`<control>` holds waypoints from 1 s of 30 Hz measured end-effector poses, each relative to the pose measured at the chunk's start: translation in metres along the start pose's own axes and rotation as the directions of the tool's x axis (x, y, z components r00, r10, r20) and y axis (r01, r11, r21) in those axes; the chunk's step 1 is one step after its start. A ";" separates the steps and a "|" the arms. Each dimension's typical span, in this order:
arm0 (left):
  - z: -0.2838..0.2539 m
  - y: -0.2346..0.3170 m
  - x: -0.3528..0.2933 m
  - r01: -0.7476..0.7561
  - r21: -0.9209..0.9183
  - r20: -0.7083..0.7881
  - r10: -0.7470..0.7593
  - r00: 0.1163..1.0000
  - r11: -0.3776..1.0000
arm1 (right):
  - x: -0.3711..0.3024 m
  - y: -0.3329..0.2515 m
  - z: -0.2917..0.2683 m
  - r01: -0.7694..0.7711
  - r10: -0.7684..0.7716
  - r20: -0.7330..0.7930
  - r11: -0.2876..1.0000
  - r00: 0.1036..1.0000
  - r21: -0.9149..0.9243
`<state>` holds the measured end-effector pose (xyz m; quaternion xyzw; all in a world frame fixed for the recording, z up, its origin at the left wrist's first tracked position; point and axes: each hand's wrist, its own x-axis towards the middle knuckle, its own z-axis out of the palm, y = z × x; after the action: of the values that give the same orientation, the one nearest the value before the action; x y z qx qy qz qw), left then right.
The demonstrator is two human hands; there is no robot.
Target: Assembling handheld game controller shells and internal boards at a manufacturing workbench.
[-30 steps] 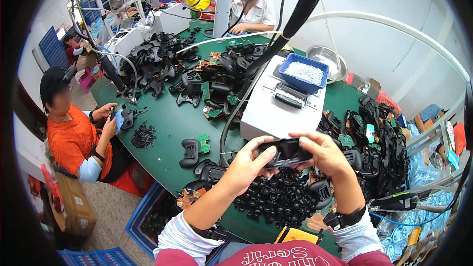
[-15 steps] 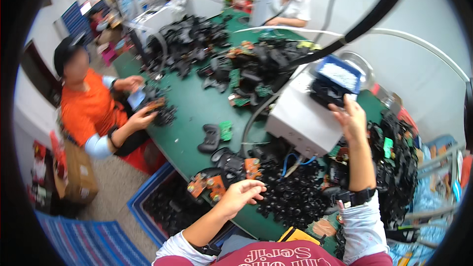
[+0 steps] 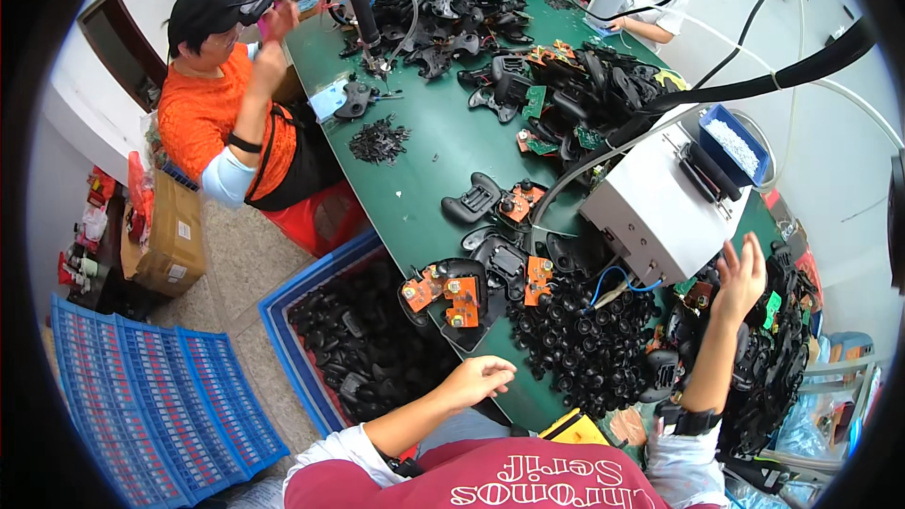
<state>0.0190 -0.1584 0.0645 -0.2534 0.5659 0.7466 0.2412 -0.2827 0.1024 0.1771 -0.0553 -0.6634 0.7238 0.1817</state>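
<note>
White and flat-sided, a box-shaped machine (image 3: 660, 217) is set on the surface (image 3: 424, 193), a smooth green expanse edged on the near side by loose parts. At the machine's far end, a blue tray (image 3: 731, 167) is filled with fine white granules. In front of the machine, small round black caps (image 3: 584, 344) are heaped in a dense, glossy mound. To its left, orange circuit boards (image 3: 462, 300) are laid among curved black controller shells (image 3: 504, 259). To its right, more black controller parts (image 3: 778, 349) are piled in a tangle.

The left hand (image 3: 481, 380) is held by the near edge, in front and to the left of the machine, with fingers loosely curled; nothing is seen gripped. The right hand (image 3: 740, 281) is raised just right of the machine, fingers apart, and nothing is seen gripped there either.

Well left of the machine, a blue bin (image 3: 286, 358) is filled with dark shells, and ribbed blue crates (image 3: 156, 401) and a brown carton (image 3: 168, 238) are placed farther out. An orange top is worn by a co-worker (image 3: 203, 118) seated left of the machine.
</note>
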 end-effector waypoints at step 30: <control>-0.065 -0.402 0.006 0.481 0.187 -0.351 -0.400 0.847 0.856 | -0.271 0.113 -0.216 -0.466 0.968 0.228 0.251 0.106 -0.848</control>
<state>0.2816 -0.1230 -0.2448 -0.4526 0.6171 0.5397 0.3509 0.0166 0.2083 -0.0017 -0.1487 -0.7165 0.4054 -0.5479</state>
